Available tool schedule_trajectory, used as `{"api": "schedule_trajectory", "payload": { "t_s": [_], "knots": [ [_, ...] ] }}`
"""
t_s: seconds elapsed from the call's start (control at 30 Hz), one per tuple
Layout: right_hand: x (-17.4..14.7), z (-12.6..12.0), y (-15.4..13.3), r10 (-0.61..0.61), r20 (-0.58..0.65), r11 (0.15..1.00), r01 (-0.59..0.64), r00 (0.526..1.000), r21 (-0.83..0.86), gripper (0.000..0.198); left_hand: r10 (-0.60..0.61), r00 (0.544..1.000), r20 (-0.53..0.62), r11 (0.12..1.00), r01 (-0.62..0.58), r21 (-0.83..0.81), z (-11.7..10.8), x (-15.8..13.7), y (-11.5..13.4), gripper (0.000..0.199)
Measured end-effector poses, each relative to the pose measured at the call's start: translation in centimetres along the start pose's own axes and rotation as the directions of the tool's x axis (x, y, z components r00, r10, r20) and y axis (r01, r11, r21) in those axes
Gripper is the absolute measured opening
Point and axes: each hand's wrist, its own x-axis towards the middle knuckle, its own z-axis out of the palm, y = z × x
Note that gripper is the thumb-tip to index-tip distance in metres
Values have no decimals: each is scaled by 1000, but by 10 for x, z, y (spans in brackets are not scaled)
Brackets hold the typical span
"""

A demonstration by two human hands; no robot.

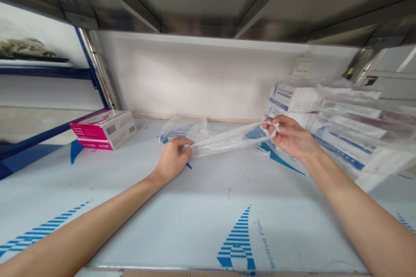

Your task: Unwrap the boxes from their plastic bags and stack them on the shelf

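Note:
A clear plastic bag (227,139) is stretched sideways between my two hands, just above the film-covered shelf. My left hand (174,156) pinches its left end between thumb and fingers. At the other end, my right hand (289,135) grips the gathered plastic, higher and closer to the stacked packs. Behind my left hand lies more crumpled clear plastic (186,126); whether it belongs to the same bag I cannot tell.
Pink and white boxes (105,130) sit at the left by a metal post. On the right, several white and blue packs in clear plastic (344,138) are piled up. A metal shelf (201,0) hangs overhead, and a wall with a switch (302,66) stands behind.

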Motion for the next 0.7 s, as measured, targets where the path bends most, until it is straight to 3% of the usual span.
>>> {"api": "schedule_trajectory", "payload": {
  "t_s": [0.13,0.27,0.37,0.43,0.5,0.6,0.7],
  "knots": [
    [7,-5,3,-116,-109,993,118,987,6,20,-18,993,114,999,24,-48,-4,-4,13,29],
    [11,-9,2,-196,-153,979,202,969,28,22,136,977,164,985,-115,-128,-5,-8,21,39],
    [12,-11,1,-210,-198,974,223,957,42,20,249,962,112,964,-236,-122,-3,-7,21,21],
    [14,-12,2,-204,-247,975,220,947,42,18,276,957,90,949,-256,-185,-4,-6,21,14],
    [15,-13,4,-214,-296,974,226,931,8,18,250,962,114,926,-203,-319,-7,-4,22,16],
    [15,-15,4,-233,-326,971,236,916,-31,21,142,973,184,829,-16,-559,-13,-1,26,21],
    [11,-16,-1,-127,-268,990,139,955,27,26,22,975,222,669,150,-728,-17,3,31,26]
  ]
}}
